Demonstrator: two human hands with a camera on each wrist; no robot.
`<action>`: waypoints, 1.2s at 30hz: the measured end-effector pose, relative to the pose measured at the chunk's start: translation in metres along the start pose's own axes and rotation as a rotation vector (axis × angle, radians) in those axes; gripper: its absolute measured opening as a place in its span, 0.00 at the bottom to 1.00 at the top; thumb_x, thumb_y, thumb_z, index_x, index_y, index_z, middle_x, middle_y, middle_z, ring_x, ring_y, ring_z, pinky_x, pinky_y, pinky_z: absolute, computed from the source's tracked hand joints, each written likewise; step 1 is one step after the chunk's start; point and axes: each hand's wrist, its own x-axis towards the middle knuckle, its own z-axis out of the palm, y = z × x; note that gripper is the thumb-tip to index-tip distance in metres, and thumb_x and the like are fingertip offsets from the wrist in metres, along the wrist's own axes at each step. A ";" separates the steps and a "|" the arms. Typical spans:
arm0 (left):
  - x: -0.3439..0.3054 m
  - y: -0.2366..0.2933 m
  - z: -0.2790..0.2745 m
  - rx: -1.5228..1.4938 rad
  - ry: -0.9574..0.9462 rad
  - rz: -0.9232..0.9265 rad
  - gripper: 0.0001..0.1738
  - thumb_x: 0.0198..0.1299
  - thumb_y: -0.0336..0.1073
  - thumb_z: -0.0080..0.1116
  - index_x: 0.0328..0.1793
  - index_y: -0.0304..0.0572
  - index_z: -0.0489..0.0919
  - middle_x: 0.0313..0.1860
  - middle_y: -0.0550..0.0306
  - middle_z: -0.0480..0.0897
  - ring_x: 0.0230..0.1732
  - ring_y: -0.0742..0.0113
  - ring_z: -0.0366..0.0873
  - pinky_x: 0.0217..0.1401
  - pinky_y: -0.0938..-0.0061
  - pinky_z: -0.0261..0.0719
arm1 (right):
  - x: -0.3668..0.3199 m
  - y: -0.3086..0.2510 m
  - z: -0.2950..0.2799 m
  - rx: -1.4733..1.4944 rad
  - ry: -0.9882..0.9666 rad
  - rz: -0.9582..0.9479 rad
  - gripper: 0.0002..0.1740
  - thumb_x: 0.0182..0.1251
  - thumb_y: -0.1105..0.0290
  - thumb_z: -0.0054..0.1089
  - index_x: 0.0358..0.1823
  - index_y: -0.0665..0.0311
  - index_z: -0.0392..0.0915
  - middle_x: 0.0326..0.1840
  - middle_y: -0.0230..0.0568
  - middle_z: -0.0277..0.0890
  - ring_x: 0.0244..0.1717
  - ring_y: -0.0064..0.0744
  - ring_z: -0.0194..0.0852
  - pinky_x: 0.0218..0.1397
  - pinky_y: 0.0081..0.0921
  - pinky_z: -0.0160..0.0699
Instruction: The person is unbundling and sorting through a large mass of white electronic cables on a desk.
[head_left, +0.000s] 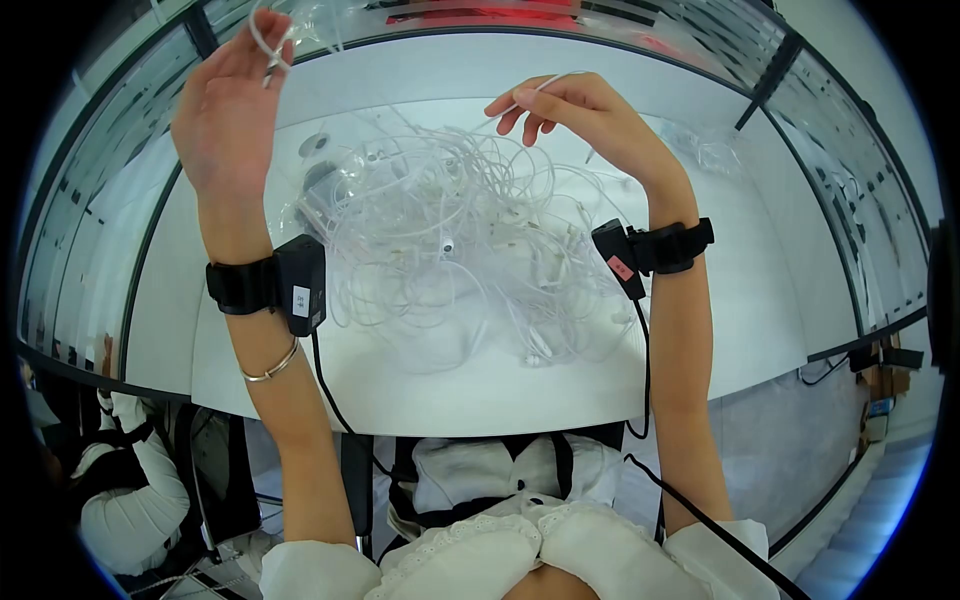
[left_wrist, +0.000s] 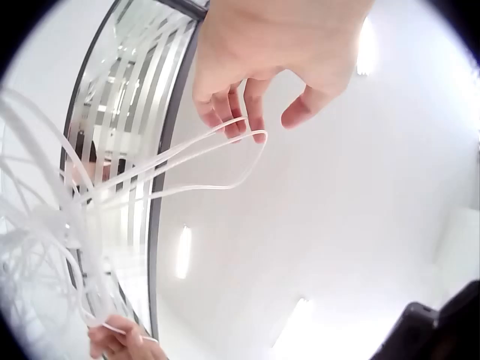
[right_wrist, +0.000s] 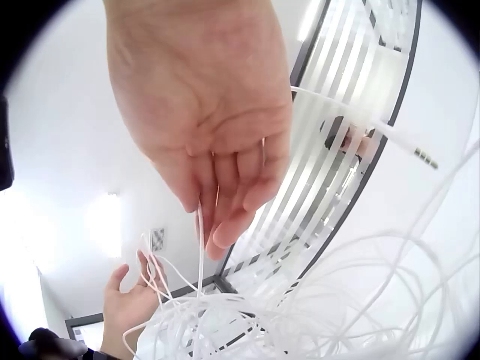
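Both hands are up over the table [head_left: 700,300]. The left hand [head_left: 232,100], upper left of the head view, has its fingers curled through a white cable loop [head_left: 268,45], which hangs off the fingertips. The right hand [head_left: 580,110], top centre, pinches a thin cable strand [head_left: 530,93] between its fingers. The cable tangle [head_left: 450,250] sits lower, mid-frame, between the wrists.

The person wears black wrist cameras [head_left: 300,283], a silver bangle [head_left: 272,366], white sleeves [head_left: 318,572]

Thin white cable [left_wrist: 225,185] looped, raised above tangled cable pile [head_left: 450,250].
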 end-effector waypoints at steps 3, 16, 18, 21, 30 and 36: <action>0.000 0.004 -0.003 0.194 -0.067 0.159 0.29 0.68 0.39 0.40 0.66 0.18 0.66 0.71 0.38 0.67 0.75 0.48 0.59 0.79 0.60 0.52 | -0.005 -0.004 -0.011 -0.024 0.024 -0.006 0.21 0.74 0.57 0.49 0.43 0.67 0.85 0.42 0.38 0.84 0.33 0.21 0.76 0.44 0.20 0.70; 0.021 -0.024 -0.080 0.908 -0.137 -0.278 0.15 0.58 0.29 0.53 0.49 0.35 0.85 0.40 0.62 0.79 0.24 0.82 0.66 0.27 0.86 0.58 | -0.044 -0.004 -0.068 -0.068 0.479 -0.063 0.21 0.76 0.57 0.47 0.45 0.65 0.84 0.40 0.36 0.83 0.35 0.21 0.74 0.46 0.20 0.72; 0.022 -0.029 -0.087 1.049 -0.186 -0.368 0.15 0.59 0.30 0.52 0.48 0.39 0.85 0.37 0.66 0.78 0.20 0.84 0.64 0.22 0.85 0.54 | -0.047 -0.006 -0.071 -0.032 0.558 -0.035 0.21 0.77 0.59 0.44 0.48 0.67 0.82 0.40 0.35 0.82 0.35 0.20 0.73 0.46 0.19 0.70; 0.024 -0.030 -0.095 1.017 -0.113 -0.242 0.14 0.59 0.30 0.52 0.47 0.39 0.85 0.37 0.67 0.79 0.20 0.84 0.64 0.22 0.85 0.54 | -0.052 -0.005 -0.080 -0.009 0.673 -0.135 0.20 0.77 0.59 0.44 0.51 0.67 0.81 0.40 0.34 0.82 0.36 0.19 0.73 0.45 0.19 0.69; 0.026 -0.025 -0.093 0.992 -0.103 -0.078 0.14 0.63 0.31 0.51 0.51 0.41 0.82 0.43 0.60 0.84 0.22 0.80 0.65 0.27 0.84 0.62 | -0.068 -0.004 -0.102 0.147 0.915 -0.188 0.20 0.78 0.62 0.44 0.53 0.71 0.79 0.40 0.34 0.80 0.37 0.19 0.73 0.42 0.18 0.68; 0.015 -0.034 -0.070 1.269 -0.500 -0.452 0.14 0.61 0.33 0.54 0.52 0.45 0.81 0.48 0.61 0.83 0.41 0.73 0.78 0.42 0.78 0.73 | -0.063 -0.021 -0.083 0.094 0.575 -0.076 0.20 0.77 0.61 0.44 0.49 0.69 0.80 0.37 0.33 0.79 0.36 0.19 0.72 0.40 0.18 0.67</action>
